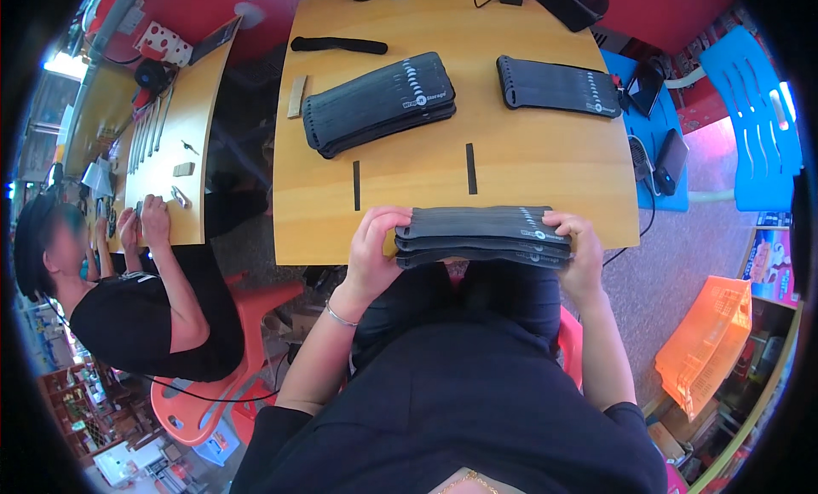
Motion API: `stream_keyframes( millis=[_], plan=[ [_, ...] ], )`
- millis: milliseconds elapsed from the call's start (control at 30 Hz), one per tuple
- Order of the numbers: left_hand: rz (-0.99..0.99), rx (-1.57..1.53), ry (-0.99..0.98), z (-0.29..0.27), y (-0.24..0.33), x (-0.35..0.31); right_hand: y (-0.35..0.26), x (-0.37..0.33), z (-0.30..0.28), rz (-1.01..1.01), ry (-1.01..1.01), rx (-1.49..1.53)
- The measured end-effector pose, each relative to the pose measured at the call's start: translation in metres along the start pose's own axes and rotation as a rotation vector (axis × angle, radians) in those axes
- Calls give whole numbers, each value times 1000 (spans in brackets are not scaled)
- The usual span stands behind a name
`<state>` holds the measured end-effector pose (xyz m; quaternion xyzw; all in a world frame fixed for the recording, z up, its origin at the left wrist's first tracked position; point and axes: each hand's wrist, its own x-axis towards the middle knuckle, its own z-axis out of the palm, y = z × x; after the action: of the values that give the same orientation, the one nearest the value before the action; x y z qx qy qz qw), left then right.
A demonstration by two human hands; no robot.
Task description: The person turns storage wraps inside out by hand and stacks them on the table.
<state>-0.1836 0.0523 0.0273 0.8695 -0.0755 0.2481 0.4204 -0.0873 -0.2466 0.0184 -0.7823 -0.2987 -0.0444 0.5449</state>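
Between my two hands, at the table's near edge, is a stack of flat black straps (477,224) with pale printing and small holes at one end. My left hand (375,251) grips its left end, and my right hand (581,254) closes round its right end. The lower layers sag apart from the top ones, over my lap. Farther off on the wooden table (409,183) lie a thick pile of like black straps (366,106) at left and a thinner pile (554,86) at right. Two narrow dark strips (471,168) mark the tabletop between the piles and my hands.
Along the table's far left lie a rolled black strap (338,45) and a thin wooden piece (296,97). A blue chair (751,119) and an orange crate (704,345) stand at right. At left, another person (153,319) works at a second table (192,136).
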Motion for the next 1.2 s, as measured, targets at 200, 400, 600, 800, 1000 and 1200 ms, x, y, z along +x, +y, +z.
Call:
stream_keyframes(
  millis=[200, 400, 600, 800, 1000, 1200],
  plan=[
    [-19, -9, -18, -1, -2, 2, 2, 0, -4, 65, -49, 26],
    [-47, -14, -37, -2, -4, 3, -2, 6, -5, 112, -58, 106],
    [-86, -27, -34, -2, -6, 6, -4, 11, -6, 163, -56, 137],
    [-240, -150, -128, -3, 7, 34, 4, 21, -25, 374, -45, 246],
    [-392, -352, -122, 25, 30, 145, 14, 115, -81, 363, 64, 347],
    [-680, -409, -284, 81, 6, 251, 76, 202, -133, 530, 107, 135]
  ],
)
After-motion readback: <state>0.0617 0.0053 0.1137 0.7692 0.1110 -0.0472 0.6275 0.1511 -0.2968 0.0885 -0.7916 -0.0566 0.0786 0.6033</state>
